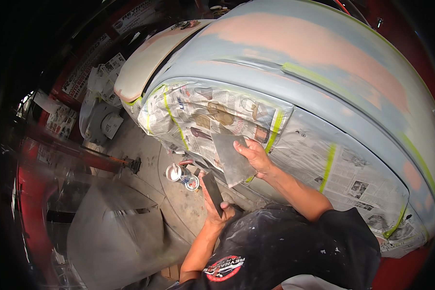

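In the head view, the right hand (257, 158) pinches a thin grey sheet (234, 163) by its edge, thumb on top, and the sheet hangs in front of newspaper (217, 116) that masks the lower side of a car body (314, 92). Below and to the left, the left hand (218, 215) has its fingers closed around a long dark block (212, 194), tilted and apart from the sheet. Green tape (328, 166) runs across the paper; above it, the bodywork shows grey-blue with pinkish patches. Two open cans (174, 172) stand on the floor (179, 208) — beyond the block, near the masked side.
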`<state>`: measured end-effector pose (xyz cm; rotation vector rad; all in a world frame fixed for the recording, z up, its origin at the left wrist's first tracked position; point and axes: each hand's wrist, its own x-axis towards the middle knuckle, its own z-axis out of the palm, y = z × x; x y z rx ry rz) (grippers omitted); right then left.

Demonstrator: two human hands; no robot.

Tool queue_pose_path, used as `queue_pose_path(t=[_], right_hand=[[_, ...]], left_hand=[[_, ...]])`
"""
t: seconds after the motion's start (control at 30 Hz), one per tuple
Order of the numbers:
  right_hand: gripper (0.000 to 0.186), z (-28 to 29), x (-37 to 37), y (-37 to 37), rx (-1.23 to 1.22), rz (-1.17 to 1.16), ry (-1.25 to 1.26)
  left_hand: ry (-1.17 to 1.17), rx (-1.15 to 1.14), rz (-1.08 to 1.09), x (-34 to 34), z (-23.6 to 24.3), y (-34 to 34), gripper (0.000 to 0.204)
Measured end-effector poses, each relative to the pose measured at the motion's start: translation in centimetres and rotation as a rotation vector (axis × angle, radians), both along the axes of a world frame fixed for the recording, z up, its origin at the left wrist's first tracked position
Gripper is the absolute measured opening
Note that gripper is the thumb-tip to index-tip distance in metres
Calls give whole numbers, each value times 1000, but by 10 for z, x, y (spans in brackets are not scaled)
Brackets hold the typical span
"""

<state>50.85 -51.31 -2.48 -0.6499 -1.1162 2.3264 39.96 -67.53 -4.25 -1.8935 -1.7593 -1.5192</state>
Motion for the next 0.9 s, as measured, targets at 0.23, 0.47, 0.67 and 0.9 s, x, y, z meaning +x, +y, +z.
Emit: queue_pose_path(t=[0.23,0.47,0.67,0.9], right_hand=[[49,-40,-10,-34,-342,366,-243],[60,-27,19,-19,359,602,-257],[36,-7,7,-21,721,190,-569],[62,-3,-23,-101,988,77,89]], left_hand=[[-109,-81,177,14,-18,19,63],[-807,-311,606,-63,-61,-39,50],[-1655,169,549,-54,-59,-62,44],[-1629,-129,208,-9,-14,-18,63]])
